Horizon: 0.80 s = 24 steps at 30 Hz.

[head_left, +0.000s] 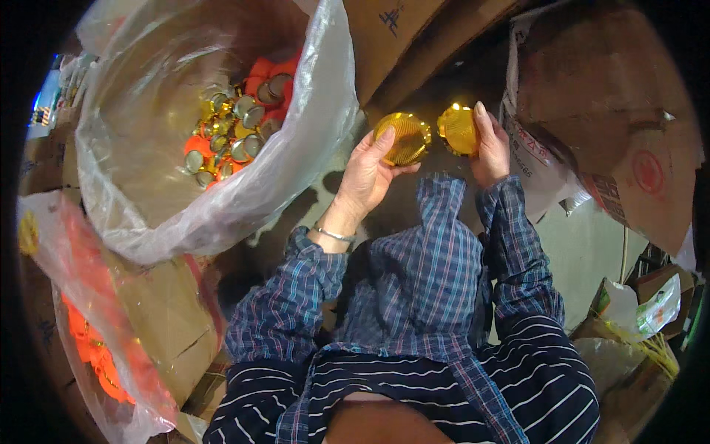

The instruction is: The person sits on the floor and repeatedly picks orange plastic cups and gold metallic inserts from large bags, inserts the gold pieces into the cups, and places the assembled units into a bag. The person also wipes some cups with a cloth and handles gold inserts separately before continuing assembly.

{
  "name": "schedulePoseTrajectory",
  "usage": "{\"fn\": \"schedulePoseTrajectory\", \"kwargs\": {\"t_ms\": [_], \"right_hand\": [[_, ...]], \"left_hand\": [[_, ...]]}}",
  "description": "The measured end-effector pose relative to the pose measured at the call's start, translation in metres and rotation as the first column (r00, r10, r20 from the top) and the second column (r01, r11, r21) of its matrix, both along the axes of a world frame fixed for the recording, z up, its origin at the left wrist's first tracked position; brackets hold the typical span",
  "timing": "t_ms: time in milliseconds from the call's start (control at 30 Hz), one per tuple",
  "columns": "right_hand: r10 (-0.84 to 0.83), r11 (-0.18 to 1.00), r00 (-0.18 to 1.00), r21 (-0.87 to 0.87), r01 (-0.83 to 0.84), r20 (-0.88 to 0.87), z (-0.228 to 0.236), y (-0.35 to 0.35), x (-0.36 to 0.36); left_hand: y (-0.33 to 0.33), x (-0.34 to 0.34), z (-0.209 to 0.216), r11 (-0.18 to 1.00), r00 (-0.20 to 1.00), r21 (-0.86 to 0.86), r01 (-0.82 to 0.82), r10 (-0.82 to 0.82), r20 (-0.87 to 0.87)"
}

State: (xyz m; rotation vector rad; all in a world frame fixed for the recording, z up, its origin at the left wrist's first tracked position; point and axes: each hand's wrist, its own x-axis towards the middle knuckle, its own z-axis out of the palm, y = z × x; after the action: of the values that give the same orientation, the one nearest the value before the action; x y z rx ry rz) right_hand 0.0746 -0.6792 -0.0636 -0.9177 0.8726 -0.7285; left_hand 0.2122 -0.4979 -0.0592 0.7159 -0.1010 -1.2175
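Note:
My left hand (pixel 364 174) grips a shiny gold round disc (pixel 407 140), thumb on its face and fingers behind it. The disc has a ridged surface and a fluted rim. Just to the right, my right hand (pixel 491 148) pinches a second gold disc (pixel 459 130) with a scalloped edge, tilted and partly covered by the fingers. A small gap separates the two discs. Both are held up in front of me, above my checked apron (pixel 429 259). I cannot tell what exactly the discs are part of.
To the left stands a large container lined with a clear plastic bag (pixel 133 207), with several gold, silver and orange round pieces (pixel 237 126) inside. A lower-left bag holds orange pieces (pixel 92 348). Cardboard (pixel 606 96) and a white sack (pixel 536 159) stand at right, with scraps (pixel 651 303) below.

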Motion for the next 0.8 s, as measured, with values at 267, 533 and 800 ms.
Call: {"fn": "schedulePoseTrajectory", "kwargs": {"t_ms": [267,533,800], "right_hand": [[0.442,0.75,0.895,-0.523,-0.404,-0.057,0.108,0.067,-0.017],[0.221,0.865,0.331,0.028,-0.501,-0.917,-0.113,0.023,-0.223],[0.437,0.615,0.068,0.243,-0.75,-0.897,-0.279,0.185,-0.309]], "left_hand": [[0.068,-0.024,0.125,0.971,0.935,-0.202,-0.126,0.185,0.302],[0.211,0.159,0.224,0.559,-0.059,0.042,-0.828,-0.162,0.985],[0.217,0.069,0.147,0.58,-0.226,0.455,-0.676,-0.75,0.622]]}}
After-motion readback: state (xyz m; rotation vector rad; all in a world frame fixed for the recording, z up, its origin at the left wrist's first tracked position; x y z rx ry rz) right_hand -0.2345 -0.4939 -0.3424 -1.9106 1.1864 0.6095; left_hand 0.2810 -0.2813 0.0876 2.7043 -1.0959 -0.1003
